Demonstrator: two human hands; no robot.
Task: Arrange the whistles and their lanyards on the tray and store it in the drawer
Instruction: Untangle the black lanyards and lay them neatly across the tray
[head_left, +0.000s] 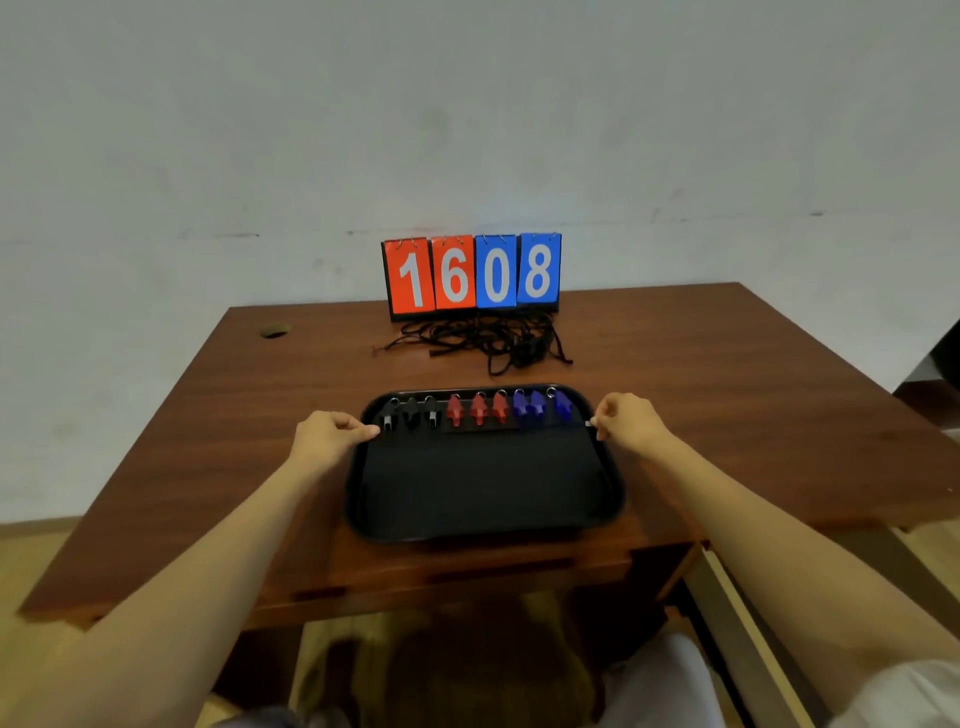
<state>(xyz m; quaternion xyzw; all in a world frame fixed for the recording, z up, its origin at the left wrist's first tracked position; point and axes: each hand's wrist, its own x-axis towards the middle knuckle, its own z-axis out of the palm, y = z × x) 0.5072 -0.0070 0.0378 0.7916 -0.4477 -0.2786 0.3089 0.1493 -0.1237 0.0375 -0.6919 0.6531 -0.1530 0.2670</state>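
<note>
Tray (483, 488): the rim is met by the left hand (327, 435) at 9 o'clock and the right hand (626, 418) at 3 o'clock, fingers curled; whether anything is pinched cannot be determined. Whistles (478, 410) are lined along its 12 o'clock edge. Lanyards (493, 340) are heaped beyond on the table (208, 415).

Read in white on the flip scoreboard (471, 273): 1 and 6 on red cards (434, 275), 0 and 8 on blue cards (519, 270).
</note>
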